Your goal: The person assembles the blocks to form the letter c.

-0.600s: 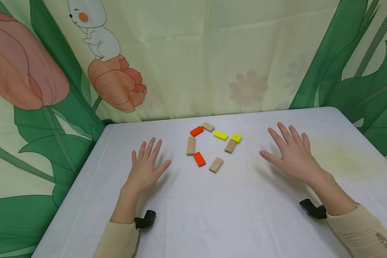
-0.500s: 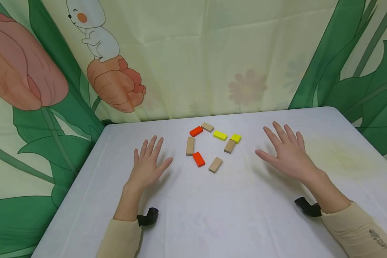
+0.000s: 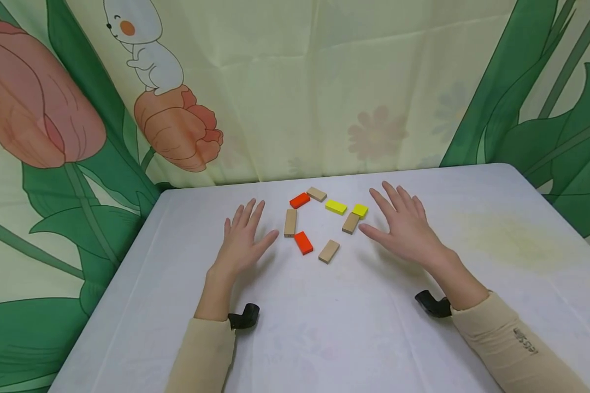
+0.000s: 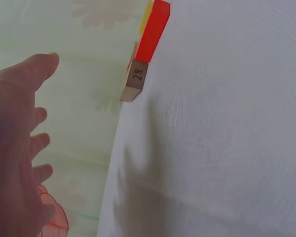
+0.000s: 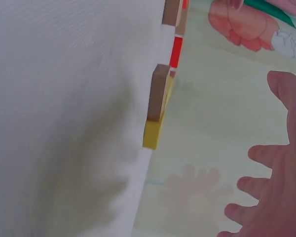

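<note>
In the head view, small wooden blocks lie flat in a rough ring on the white-covered table. My left hand [image 3: 238,245] hovers left of the ring, fingers spread, holding nothing. Nearest to it is a plain wooden block [image 3: 290,222], with a red block [image 3: 304,243] at its lower end. To the right of the ring hovers my right hand [image 3: 403,229], also spread and holding nothing. Its thumb is close to a plain block [image 3: 351,223] that touches a yellow block [image 3: 360,211]. In the left wrist view, a plain block [image 4: 137,75] bears the number 28.
Another red block [image 3: 300,200], a plain block [image 3: 317,194] and a yellow block [image 3: 336,207] form the ring's far side. One plain block [image 3: 329,251] lies at its near side. Behind the table [image 3: 295,327] hangs a printed curtain [image 3: 285,98].
Both hands have moved inward toward the ring of blocks, the left one rightward and the right one leftward. The blocks lie as before.
</note>
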`<move>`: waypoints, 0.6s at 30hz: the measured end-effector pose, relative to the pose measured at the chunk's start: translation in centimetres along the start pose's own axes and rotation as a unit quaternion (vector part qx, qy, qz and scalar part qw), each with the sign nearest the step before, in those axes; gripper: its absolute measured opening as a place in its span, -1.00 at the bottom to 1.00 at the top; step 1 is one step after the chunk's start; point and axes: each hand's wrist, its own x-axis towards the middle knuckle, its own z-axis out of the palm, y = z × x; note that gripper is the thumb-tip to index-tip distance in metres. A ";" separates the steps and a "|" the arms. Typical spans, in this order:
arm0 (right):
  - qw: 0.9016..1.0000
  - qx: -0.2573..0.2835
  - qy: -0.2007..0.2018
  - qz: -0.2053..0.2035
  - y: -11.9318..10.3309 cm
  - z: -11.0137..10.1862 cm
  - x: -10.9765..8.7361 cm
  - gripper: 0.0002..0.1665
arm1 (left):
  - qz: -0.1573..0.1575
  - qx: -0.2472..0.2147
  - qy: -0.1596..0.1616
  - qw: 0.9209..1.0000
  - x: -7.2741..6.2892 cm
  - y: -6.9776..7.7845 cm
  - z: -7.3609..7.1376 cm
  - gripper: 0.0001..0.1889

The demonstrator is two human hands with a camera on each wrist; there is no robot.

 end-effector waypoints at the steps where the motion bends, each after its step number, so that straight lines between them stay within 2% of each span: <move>1: 1.000 0.002 -0.004 -0.002 -0.3 0.2 0.3 0.01 | 0.005 -0.008 0.001 1.000 0.2 0.0 0.1 -0.16; 7: 0.999 0.031 -0.023 -0.018 -1.4 1.4 1.5 0.02 | 0.028 -0.050 -0.001 0.998 1.3 0.2 1.2 -0.18; 18: 0.992 0.100 -0.057 -0.047 -3.4 3.4 2.6 0.02 | 0.038 -0.103 -0.022 0.994 2.7 0.6 2.9 -0.20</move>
